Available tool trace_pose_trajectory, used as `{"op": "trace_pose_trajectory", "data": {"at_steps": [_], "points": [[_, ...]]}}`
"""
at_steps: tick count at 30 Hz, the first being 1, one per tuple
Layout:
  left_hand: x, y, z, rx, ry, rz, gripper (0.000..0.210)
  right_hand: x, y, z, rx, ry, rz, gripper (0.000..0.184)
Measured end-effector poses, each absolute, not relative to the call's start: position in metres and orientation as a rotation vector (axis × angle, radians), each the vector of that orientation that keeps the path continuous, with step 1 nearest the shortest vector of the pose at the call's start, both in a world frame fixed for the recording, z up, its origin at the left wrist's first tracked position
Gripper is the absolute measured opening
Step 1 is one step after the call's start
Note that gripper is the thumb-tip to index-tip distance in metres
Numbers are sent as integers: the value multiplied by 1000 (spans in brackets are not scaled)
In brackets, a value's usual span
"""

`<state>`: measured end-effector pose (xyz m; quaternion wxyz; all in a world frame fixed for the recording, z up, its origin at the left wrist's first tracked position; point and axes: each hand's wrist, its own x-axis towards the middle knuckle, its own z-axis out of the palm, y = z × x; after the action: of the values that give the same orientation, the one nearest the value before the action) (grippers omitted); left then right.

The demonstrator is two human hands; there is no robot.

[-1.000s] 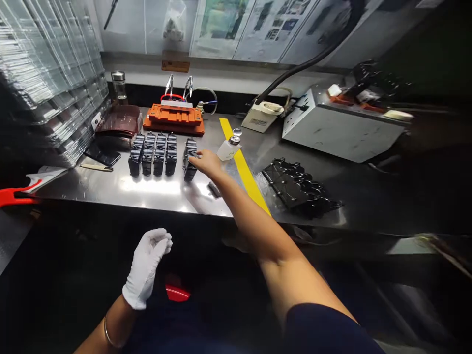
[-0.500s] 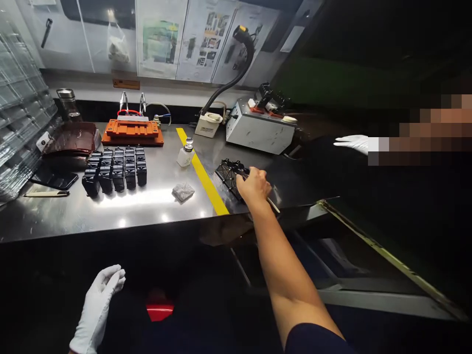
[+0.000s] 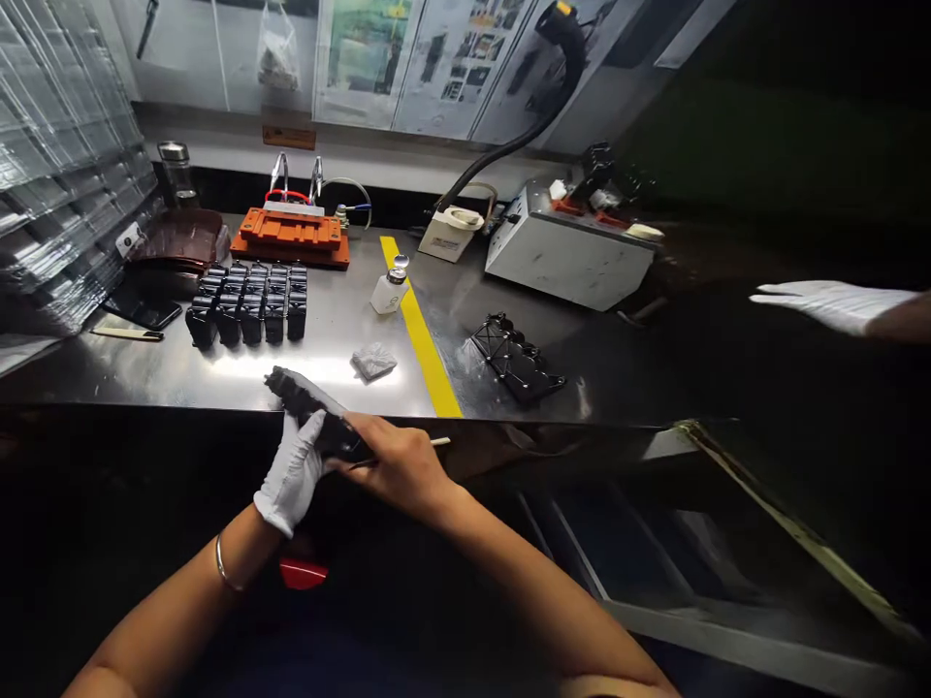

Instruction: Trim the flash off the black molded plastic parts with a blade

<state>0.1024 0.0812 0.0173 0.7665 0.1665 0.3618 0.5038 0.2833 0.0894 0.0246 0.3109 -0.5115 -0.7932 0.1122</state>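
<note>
A long black molded part (image 3: 309, 396) is held tilted above the table's front edge, between both hands. My left hand (image 3: 289, 480), in a white glove, has its fingers and thumb closed around the part from below. My bare right hand (image 3: 407, 467) grips the part's right end. A slim stick (image 3: 440, 442) with a pale end also pokes out of the right hand; its other end is hidden. Another black part (image 3: 516, 359) with a ribbed lattice lies on the table, right of the yellow tape (image 3: 429, 359).
Rows of black parts (image 3: 251, 302) stand left, before an orange fixture (image 3: 291, 237). A white pump bottle (image 3: 389, 291) and a small grey packet (image 3: 373, 362) are mid-table. Behind is a grey metal box (image 3: 567, 257). A co-worker's gloved hand (image 3: 829, 302) shows at right.
My right hand has come left from the table with a black part and the stick. My left hand has risen and closed on the part. The camera view has shifted.
</note>
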Motion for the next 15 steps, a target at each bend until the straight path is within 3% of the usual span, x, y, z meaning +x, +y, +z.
{"op": "trace_pose_trajectory", "data": {"at_steps": [2,5,8,12,15], "points": [[98,81,13,213,786,1053,30,275,101,32,-1345,-2139,406,42],[76,78,6,82,785,928,22,289,146,26,-1774,-1929,222,50],[53,77,1,31,722,845,36,304,187,7,-2043,-1971,225,61],[34,80,-8,-19,602,736,56,317,229,9,-2024,-1846,178,51],[31,82,-13,-61,580,706,56,336,274,39,-2016,-1608,-2,49]]}}
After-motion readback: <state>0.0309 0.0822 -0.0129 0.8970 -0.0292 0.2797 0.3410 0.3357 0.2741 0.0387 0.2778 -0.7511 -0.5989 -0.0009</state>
